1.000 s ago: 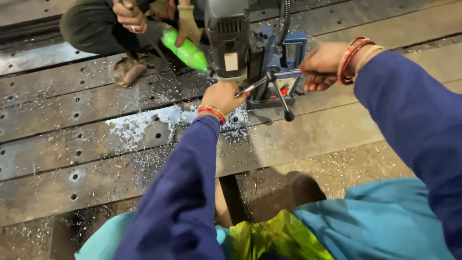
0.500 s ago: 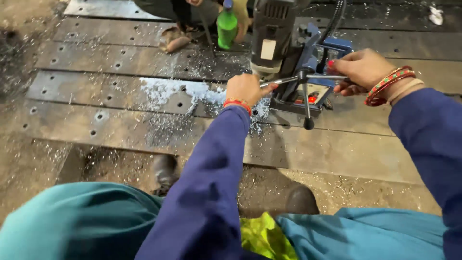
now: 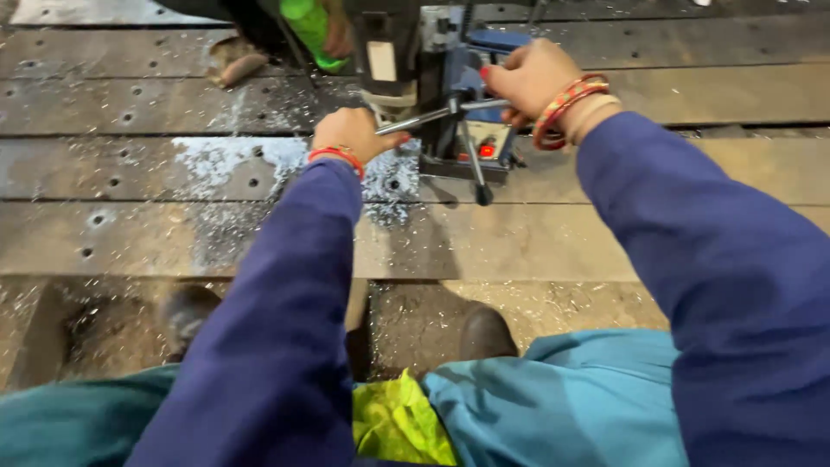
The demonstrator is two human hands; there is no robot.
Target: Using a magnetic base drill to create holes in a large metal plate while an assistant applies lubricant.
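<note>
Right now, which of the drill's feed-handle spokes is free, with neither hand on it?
The spoke pointing down toward the steel plate, ending in a dark knob. The left hand grips one spoke; the right hand holds another.

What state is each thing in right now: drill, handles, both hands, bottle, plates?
Blue-and-grey magnetic drill: upright on the plates.
Steel feed-handle spokes: gripped on both sides.
Left hand: closed on a spoke.
Right hand: closed on a spoke.
Green plastic bottle: tilted, held by another person.
Rusty steel plates: drilled, strewn with shavings.

steel plates (image 3: pixel 692 233) matt, rough w/ shavings | handle bar (image 3: pixel 415 119) shiny metal
</note>
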